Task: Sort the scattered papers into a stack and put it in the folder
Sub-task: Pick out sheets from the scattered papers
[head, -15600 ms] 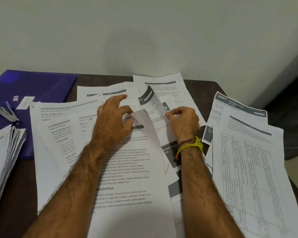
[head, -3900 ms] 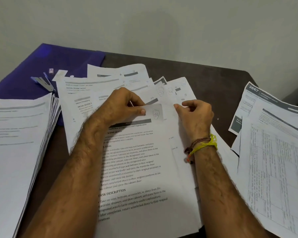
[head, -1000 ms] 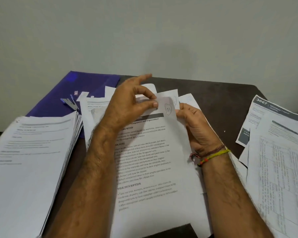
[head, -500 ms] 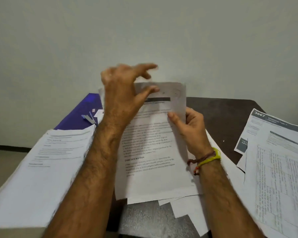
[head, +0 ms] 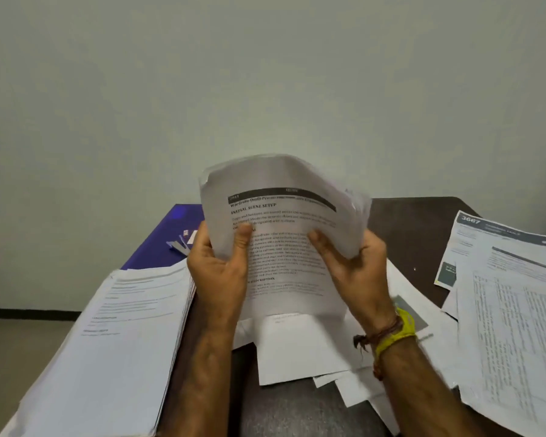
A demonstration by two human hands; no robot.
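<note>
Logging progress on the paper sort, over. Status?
Left hand and right hand grip a lifted sheaf of papers. Tall stack at left; purple folder behind it. Loose sheets still scattered at right.

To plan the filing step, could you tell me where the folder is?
The purple folder lies at the table's far left, behind the tall paper stack.

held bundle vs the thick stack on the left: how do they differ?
The held bundle is off the table, gripped by the left hand and right hand; the thick stack lies flat, untouched. The held bundle is thin and bowed with uneven edges; the thick stack is far deeper and squared. Both are white printed sheets.
</note>
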